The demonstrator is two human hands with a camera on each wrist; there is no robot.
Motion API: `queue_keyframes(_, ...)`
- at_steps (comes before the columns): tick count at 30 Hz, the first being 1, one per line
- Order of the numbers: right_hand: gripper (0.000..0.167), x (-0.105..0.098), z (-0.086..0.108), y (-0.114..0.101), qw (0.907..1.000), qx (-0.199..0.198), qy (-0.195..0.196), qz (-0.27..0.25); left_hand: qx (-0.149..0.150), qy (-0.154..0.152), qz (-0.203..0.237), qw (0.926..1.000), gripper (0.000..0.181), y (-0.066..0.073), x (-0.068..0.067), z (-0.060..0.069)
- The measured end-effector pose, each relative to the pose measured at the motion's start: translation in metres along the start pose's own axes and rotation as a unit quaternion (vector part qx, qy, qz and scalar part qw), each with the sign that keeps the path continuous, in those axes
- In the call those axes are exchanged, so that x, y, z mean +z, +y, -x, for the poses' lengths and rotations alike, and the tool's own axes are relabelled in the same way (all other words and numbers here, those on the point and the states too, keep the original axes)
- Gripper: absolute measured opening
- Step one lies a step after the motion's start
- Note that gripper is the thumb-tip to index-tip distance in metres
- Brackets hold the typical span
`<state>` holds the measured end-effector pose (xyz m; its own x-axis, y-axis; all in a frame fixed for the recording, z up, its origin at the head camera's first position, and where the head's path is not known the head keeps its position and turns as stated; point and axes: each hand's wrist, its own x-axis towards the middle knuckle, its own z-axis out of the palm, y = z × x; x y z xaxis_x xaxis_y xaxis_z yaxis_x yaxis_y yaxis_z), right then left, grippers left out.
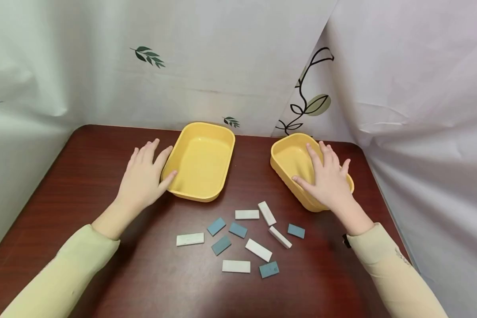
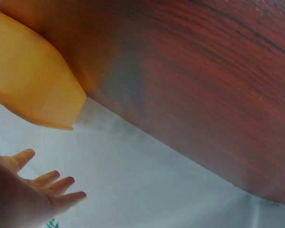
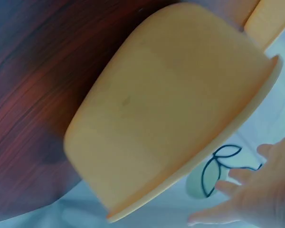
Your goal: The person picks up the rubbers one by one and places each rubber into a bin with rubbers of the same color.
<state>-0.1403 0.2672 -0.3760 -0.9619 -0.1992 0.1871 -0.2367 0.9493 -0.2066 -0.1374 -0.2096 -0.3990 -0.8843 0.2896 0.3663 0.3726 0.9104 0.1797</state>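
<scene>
My left hand (image 1: 142,179) is at the left side of a yellow plastic tub (image 1: 202,165), fingers spread and thumb over its rim. Whether it presses on the tub cannot be told. Above the other yellow tub (image 1: 288,154), at the right, my right hand (image 1: 331,182) hovers or rests with fingers spread, covering part of the far rim. The right wrist view shows that tub's outer wall (image 3: 166,104), with the hand (image 3: 261,190) beyond its rim. The left wrist view has the left hand (image 2: 23,194) beside a tub (image 2: 33,71). Neither hand grips anything.
Several white blocks (image 1: 236,266) and blue-grey blocks (image 1: 221,245) lie scattered on the dark red-brown wooden table (image 1: 151,274), in front of the tubs. A pale cloth with leaf prints (image 1: 206,57) hangs along the table's back and sides.
</scene>
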Motion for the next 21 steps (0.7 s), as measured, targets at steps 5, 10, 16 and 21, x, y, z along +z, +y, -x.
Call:
queue_keyframes(5,0.090,-0.006,-0.002,0.015,0.9992,-0.002,0.024,-0.032,-0.018,0.004,0.068,0.9975,0.055,-0.007,0.005,-0.009)
queue_keyframes(10,0.082,-0.006,-0.005,0.034,0.9959,-0.015,0.040,-0.079,-0.062,-0.034,0.145,0.9869,0.058,-0.017,0.013,-0.016)
queue_keyframes(16,0.073,-0.003,-0.004,0.064,0.9903,-0.031,0.023,-0.134,-0.104,-0.070,0.255,0.9589,0.060,-0.026,0.026,-0.019)
queue_keyframes(21,0.066,-0.001,0.001,0.086,0.9832,-0.013,0.011,-0.182,-0.136,-0.085,0.342,0.9257,0.057,-0.031,0.030,-0.016)
